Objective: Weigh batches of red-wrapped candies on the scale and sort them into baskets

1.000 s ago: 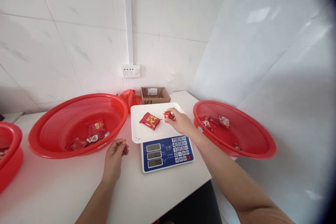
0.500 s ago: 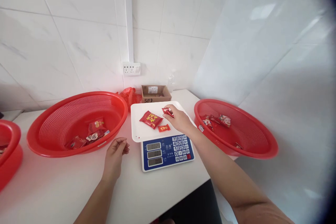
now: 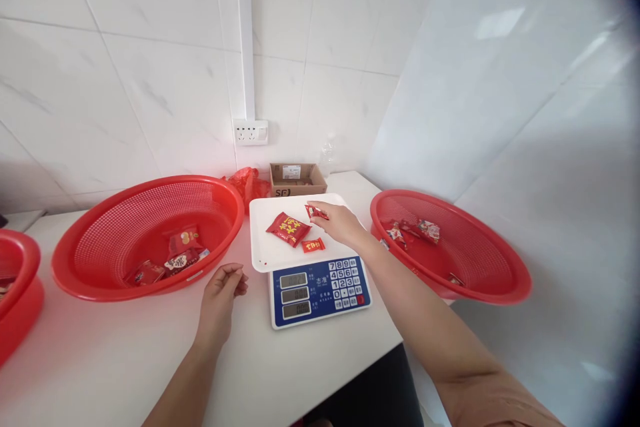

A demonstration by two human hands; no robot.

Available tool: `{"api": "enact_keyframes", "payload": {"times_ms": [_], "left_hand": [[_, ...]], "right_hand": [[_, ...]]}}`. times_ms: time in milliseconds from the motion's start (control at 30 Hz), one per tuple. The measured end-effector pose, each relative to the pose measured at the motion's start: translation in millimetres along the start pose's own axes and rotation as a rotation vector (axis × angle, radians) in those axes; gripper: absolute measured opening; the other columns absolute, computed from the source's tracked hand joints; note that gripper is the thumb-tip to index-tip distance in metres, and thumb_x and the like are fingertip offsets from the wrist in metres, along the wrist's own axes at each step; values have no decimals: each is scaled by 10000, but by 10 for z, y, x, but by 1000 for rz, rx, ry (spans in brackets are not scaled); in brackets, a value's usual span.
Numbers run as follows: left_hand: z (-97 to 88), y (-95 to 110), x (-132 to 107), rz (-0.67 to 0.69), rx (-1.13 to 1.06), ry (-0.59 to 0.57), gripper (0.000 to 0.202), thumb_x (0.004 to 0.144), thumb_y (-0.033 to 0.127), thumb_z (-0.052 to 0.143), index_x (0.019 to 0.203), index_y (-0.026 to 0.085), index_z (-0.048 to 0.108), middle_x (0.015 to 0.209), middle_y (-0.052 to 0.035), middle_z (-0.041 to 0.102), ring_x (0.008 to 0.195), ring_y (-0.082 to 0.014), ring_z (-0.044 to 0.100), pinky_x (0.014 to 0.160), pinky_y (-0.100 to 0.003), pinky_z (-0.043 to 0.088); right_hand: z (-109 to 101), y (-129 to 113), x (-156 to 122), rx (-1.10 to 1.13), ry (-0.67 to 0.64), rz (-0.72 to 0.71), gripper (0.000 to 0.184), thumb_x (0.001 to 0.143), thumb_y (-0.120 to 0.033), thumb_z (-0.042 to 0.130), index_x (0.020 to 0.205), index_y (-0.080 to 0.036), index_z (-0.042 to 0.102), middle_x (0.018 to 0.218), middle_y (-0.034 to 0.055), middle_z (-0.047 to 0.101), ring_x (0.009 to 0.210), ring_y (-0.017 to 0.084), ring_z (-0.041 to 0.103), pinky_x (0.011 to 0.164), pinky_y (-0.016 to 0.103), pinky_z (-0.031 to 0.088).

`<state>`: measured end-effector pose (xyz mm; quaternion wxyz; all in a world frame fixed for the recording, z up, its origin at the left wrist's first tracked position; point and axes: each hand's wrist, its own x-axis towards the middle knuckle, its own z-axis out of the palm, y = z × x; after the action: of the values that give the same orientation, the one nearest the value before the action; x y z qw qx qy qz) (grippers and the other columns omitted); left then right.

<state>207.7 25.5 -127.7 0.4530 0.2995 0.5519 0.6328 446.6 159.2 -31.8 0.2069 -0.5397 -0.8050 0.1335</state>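
Observation:
My right hand [image 3: 341, 221] pinches a small red-and-white snack packet [image 3: 316, 212] over the white pan [image 3: 260, 227] of a digital scale [image 3: 320, 293]. On that pan lie a larger red snack packet [image 3: 289, 229] with yellow characters and a small red packet [image 3: 313, 245]. My left hand [image 3: 224, 293] hovers left of the scale's displays, above the table. Its fingertips are pressed together and curled, and nothing shows between them. The scale's front has three displays and a blue keypad.
A red basket [image 3: 75, 280] with several snack packets stands left, another red basket [image 3: 500, 287] right, and part of a third red basket [image 3: 25, 250] shows at the far left. Behind the scale are a cardboard box [image 3: 285, 191], a red plastic bag [image 3: 249, 185] and a wall socket [image 3: 251, 133].
My right hand has shifted slightly left with the small packet, staying over the pan. My left hand stays nearly where it was.

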Motion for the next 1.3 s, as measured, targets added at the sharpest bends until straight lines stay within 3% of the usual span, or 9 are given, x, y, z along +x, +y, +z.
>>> {"api": "enact_keyframes", "payload": {"times_ms": [233,367,533,633,800,1033,1167,1300], "left_hand": [[-1,-2,-3,-4,1,-4,371,621,458,721,838,182,602,687,5,597,613,-121,541,615,-278,449],[-3,-9,6,-12,-3,-5,371,621,455,721,841,183,596,690,9,595,618,-119,539,614,-268,445],[-13,-13,1,-14,-12,-4,375,615,451,723,843,184,593,687,12,592,615,-117,538,617,-267,447],[-12,-10,0,-16,-8,-8,376,615,455,720,842,183,593,685,10,592,615,-119,539,614,-268,447],[0,-5,12,-11,-9,-8,384,609,456,722,843,180,593,689,7,592,617,-122,539,613,-271,450],[-3,-7,18,-12,7,-5,391,604,461,726,838,179,592,683,12,597,616,-114,543,606,-256,456],[-20,-24,40,-14,-3,30,427,555,470,750,823,175,600,672,14,597,599,-116,549,588,-259,467],[-38,-45,93,-35,-4,65,433,507,456,775,812,190,623,695,15,605,617,-123,565,579,-256,484]], "right_hand": [[-4,33,-43,37,-42,-16,521,852,-282,528,1363,-338,448,1294,-6,583,1117,217,575,898,338,463],[-21,45,-55,46,-34,4,561,860,-268,523,1402,-328,392,1187,18,644,1085,226,589,893,358,464],[-33,82,-86,156,13,-10,508,850,-227,531,1350,-285,460,1300,31,568,1170,201,534,967,353,427],[-26,106,-97,243,-47,-4,518,840,-236,554,1346,-277,455,1310,41,558,1095,179,579,923,336,463],[-15,117,-111,119,-54,82,509,831,-179,553,1334,-198,475,1287,91,570,1025,187,604,920,340,460],[63,73,-192,173,-146,-41,389,845,-148,509,1217,-239,577,1259,28,607,1097,168,590,971,330,431],[-132,263,-193,114,-22,-34,353,860,-187,510,1204,-223,581,1209,42,639,1086,161,596,948,306,442],[-587,761,-200,-85,49,184,399,917,-233,413,1310,-235,483,1293,34,581,1158,138,548,966,258,417]]}}
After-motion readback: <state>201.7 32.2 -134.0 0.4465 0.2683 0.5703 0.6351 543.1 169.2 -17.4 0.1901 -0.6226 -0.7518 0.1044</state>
